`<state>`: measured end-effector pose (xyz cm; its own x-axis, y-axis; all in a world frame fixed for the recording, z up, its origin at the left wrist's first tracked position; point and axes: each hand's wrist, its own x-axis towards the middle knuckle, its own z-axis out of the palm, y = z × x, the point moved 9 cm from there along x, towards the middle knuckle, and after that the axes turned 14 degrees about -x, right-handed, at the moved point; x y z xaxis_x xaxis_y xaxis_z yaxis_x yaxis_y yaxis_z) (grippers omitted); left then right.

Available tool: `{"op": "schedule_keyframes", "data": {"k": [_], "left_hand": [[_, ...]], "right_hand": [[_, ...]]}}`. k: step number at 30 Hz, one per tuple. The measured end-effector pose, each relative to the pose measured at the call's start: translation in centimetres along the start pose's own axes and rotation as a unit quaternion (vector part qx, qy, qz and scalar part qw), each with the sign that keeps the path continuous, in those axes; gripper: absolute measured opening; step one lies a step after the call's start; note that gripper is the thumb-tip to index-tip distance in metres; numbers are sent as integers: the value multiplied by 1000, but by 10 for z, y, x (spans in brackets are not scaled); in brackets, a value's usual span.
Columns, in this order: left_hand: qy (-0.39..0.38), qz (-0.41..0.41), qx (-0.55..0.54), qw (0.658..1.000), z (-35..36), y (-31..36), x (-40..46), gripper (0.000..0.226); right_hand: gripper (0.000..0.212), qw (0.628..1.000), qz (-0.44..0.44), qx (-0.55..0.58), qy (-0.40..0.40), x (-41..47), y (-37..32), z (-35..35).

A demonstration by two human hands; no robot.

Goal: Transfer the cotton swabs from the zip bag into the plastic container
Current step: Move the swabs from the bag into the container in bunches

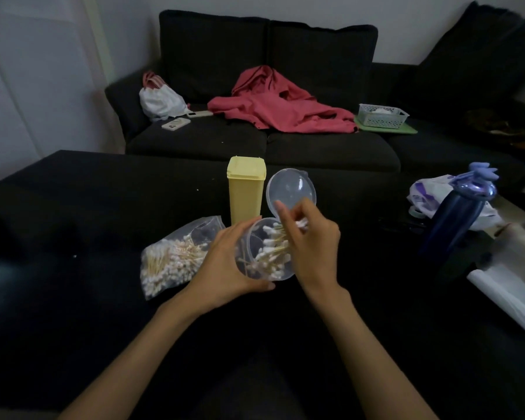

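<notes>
A clear round plastic container [249, 269] is tilted toward me on the dark surface, its hinged lid [290, 189] standing open behind it. My left hand [228, 268] grips the container's left side. Cotton swabs [272, 251] with pale sticks lie inside it. My right hand [309, 241] is over the container's right rim, its fingers pinching a small bunch of swabs at the opening. The zip bag [172, 262], lying open to the left of the container, holds many more swabs.
A yellow lidded box [245, 189] stands right behind the container. At the right are a dark blue bottle [455, 216], plastic bags [431, 189] and white paper [509, 298]. A dark sofa [315, 153] beyond carries a red garment [279, 107], a phone and a white basket [381, 115].
</notes>
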<state>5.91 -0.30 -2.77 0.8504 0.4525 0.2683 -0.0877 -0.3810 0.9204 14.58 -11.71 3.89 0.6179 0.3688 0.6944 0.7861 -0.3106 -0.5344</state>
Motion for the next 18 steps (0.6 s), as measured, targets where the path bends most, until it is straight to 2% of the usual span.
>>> {"op": "schedule_keyframes", "data": {"k": [5,10,12,15,18], "left_hand": [[-4,7,-38,999,-2,5,-3,98],[15,24,-13,1000,-2,9,-4,96],[22,27,-6,999,-4,10,-3,94],[57,40,11,998,-17,10,-1,90],[57,37,19,998,-25,8,1,92]], "right_hand": [[26,994,-92,-47,29,-13,-25,4],[24,995,-88,-50,22,-16,-31,13],[19,997,-53,-40,-30,-15,-31,22],[18,983,-13,-15,-181,-20,-29,50],[17,966,-35,-11,-255,-24,-34,64]]}}
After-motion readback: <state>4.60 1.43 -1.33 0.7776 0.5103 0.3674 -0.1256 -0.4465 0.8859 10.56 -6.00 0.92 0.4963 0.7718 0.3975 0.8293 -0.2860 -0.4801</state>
